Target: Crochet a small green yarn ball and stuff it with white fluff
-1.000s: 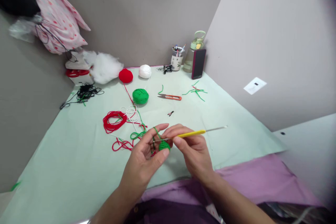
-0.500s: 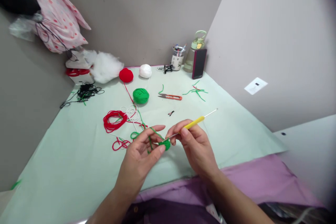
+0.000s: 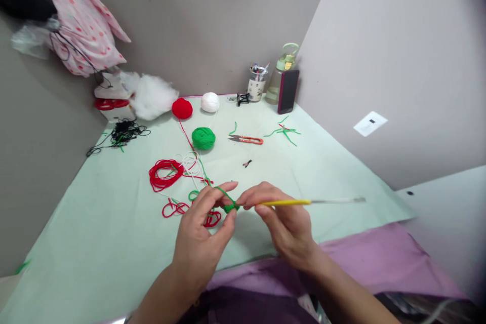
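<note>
Between the thumb and fingers of my left hand (image 3: 203, 225) is a small green crochet piece (image 3: 231, 207). Green yarn (image 3: 224, 193) runs over that hand's raised index finger and back toward the green yarn ball (image 3: 203, 138). My right hand (image 3: 286, 220) is closed around a crochet hook (image 3: 286, 203) with a yellow handle, its metal shaft pointing right. The hook's working tip, at the green piece, is hidden by my fingers. Loops of red yarn (image 3: 212, 218) lie on the table beside my left hand.
Orange thread snips (image 3: 246, 139) lie beyond my hands, with green yarn scraps (image 3: 286, 130) to their right. A red yarn coil (image 3: 166, 175) and black tangled yarn (image 3: 127, 132) are on the left. A phone (image 3: 288, 92), bottle (image 3: 274, 86) and pen cup (image 3: 257, 85) stand at the back.
The crochet hook has swung from slanting up and away to nearly level, pointing right. My right hand has turned with it, and the green piece has tilted in my left fingers.
</note>
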Action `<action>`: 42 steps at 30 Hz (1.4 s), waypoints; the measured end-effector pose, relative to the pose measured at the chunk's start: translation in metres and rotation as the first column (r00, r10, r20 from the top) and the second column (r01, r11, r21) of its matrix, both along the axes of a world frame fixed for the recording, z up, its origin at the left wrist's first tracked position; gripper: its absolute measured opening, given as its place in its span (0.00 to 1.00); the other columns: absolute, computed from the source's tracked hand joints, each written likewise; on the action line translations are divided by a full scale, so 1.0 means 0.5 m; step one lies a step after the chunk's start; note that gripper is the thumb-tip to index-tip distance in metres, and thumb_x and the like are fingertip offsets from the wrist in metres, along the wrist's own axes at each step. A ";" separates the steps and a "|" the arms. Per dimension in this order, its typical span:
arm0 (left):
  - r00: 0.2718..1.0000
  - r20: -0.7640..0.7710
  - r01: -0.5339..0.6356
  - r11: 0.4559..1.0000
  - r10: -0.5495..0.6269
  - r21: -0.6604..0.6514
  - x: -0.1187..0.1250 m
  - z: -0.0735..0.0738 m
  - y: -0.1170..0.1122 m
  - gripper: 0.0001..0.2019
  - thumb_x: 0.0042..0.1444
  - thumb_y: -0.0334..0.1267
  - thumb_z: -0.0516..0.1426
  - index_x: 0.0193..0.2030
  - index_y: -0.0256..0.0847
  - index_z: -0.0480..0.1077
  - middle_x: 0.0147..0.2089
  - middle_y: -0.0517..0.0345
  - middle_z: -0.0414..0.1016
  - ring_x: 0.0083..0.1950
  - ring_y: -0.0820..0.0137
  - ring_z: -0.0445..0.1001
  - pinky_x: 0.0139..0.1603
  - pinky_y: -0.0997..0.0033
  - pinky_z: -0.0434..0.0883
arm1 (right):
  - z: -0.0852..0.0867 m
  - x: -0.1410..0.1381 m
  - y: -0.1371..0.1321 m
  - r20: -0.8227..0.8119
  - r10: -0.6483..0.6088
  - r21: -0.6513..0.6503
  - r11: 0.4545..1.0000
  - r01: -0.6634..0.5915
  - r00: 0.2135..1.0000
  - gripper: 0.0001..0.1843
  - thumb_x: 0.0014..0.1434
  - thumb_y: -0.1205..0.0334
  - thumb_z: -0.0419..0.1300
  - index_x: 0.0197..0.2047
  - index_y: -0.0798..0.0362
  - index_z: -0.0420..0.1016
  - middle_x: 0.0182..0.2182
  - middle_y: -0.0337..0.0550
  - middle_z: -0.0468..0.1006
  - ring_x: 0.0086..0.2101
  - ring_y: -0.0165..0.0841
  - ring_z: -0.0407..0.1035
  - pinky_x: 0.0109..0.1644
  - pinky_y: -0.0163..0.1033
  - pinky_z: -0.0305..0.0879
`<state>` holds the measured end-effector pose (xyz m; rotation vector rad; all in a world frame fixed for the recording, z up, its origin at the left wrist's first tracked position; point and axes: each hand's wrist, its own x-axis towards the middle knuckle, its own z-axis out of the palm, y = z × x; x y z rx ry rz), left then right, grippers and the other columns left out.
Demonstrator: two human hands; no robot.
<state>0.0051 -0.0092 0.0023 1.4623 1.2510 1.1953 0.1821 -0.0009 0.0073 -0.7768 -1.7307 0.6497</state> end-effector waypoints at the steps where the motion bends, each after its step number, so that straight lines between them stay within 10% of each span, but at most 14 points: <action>1: 0.999 -0.045 -0.002 0.999 0.004 0.047 0.000 -0.001 0.001 0.15 0.58 0.30 0.62 0.50 0.48 0.80 0.44 0.58 0.77 0.46 0.67 0.76 0.54 0.69 0.71 | 0.001 -0.001 0.000 0.073 -0.022 0.099 0.995 0.014 0.997 0.10 0.73 0.66 0.53 0.46 0.51 0.76 0.38 0.48 0.83 0.39 0.36 0.78 0.42 0.42 0.76; 5: 0.997 -0.080 -0.014 0.995 0.022 0.104 -0.002 -0.003 0.007 0.14 0.59 0.31 0.62 0.50 0.49 0.81 0.44 0.58 0.77 0.46 0.67 0.76 0.54 0.68 0.71 | 0.000 -0.008 -0.003 0.366 -0.237 0.471 0.881 0.041 0.900 0.09 0.69 0.71 0.55 0.45 0.53 0.76 0.40 0.53 0.85 0.35 0.36 0.77 0.38 0.41 0.76; 10: 0.946 0.323 0.045 0.974 0.030 -0.223 0.003 0.001 0.006 0.19 0.56 0.38 0.68 0.55 0.48 0.78 0.40 0.60 0.75 0.42 0.69 0.75 0.46 0.72 0.72 | -0.019 -0.016 -0.011 0.381 -0.411 0.586 0.800 0.128 0.828 0.13 0.66 0.76 0.58 0.46 0.50 0.79 0.43 0.51 0.85 0.39 0.36 0.78 0.43 0.42 0.79; 16: 0.682 0.731 0.400 0.825 0.023 -0.399 0.009 0.010 0.006 0.29 0.54 0.42 0.70 0.63 0.47 0.74 0.41 0.58 0.73 0.41 0.72 0.70 0.45 0.75 0.69 | -0.024 -0.009 -0.017 0.225 -0.211 0.380 0.918 0.114 0.951 0.20 0.66 0.75 0.62 0.56 0.47 0.79 0.45 0.49 0.84 0.44 0.38 0.79 0.45 0.41 0.79; 20: 0.700 0.714 0.392 0.831 0.009 -0.395 -0.003 0.014 0.014 0.26 0.53 0.39 0.69 0.61 0.44 0.77 0.38 0.58 0.71 0.39 0.72 0.67 0.44 0.73 0.66 | -0.017 -0.004 -0.008 -0.176 -0.045 -0.018 0.999 0.042 0.983 0.13 0.71 0.69 0.57 0.51 0.47 0.81 0.39 0.45 0.83 0.38 0.35 0.78 0.43 0.42 0.76; 24: 0.767 0.642 0.329 0.869 -0.019 -0.368 -0.010 0.014 0.015 0.22 0.54 0.39 0.67 0.57 0.45 0.80 0.37 0.59 0.70 0.39 0.71 0.66 0.45 0.73 0.66 | -0.019 -0.009 0.000 -0.468 -0.007 -0.283 0.948 -0.142 0.884 0.10 0.71 0.62 0.59 0.44 0.47 0.83 0.37 0.42 0.82 0.31 0.30 0.75 0.39 0.38 0.74; 32: 0.829 0.557 0.266 0.911 -0.050 -0.314 0.006 0.009 0.005 0.19 0.56 0.43 0.68 0.55 0.48 0.80 0.40 0.57 0.75 0.46 0.66 0.72 0.50 0.69 0.70 | -0.017 -0.035 -0.004 -0.294 -0.082 -0.203 0.979 0.021 0.952 0.09 0.70 0.65 0.61 0.44 0.47 0.85 0.37 0.43 0.84 0.38 0.33 0.78 0.42 0.37 0.76; 38: 0.735 0.677 0.310 0.878 0.022 -0.365 0.006 0.005 0.014 0.25 0.54 0.41 0.70 0.59 0.47 0.78 0.38 0.59 0.75 0.39 0.73 0.72 0.46 0.75 0.69 | -0.036 -0.021 -0.015 0.062 -0.121 0.175 0.979 0.109 0.991 0.18 0.66 0.69 0.63 0.55 0.42 0.82 0.47 0.48 0.84 0.45 0.40 0.79 0.46 0.45 0.78; 42: 0.648 0.760 0.412 0.818 0.046 -0.401 -0.005 0.004 0.024 0.20 0.52 0.40 0.70 0.52 0.39 0.83 0.36 0.56 0.75 0.37 0.73 0.71 0.43 0.75 0.70 | -0.028 -0.013 -0.005 -0.148 -0.103 -0.007 0.995 0.104 0.984 0.15 0.69 0.70 0.60 0.51 0.45 0.83 0.41 0.45 0.83 0.39 0.36 0.77 0.43 0.43 0.76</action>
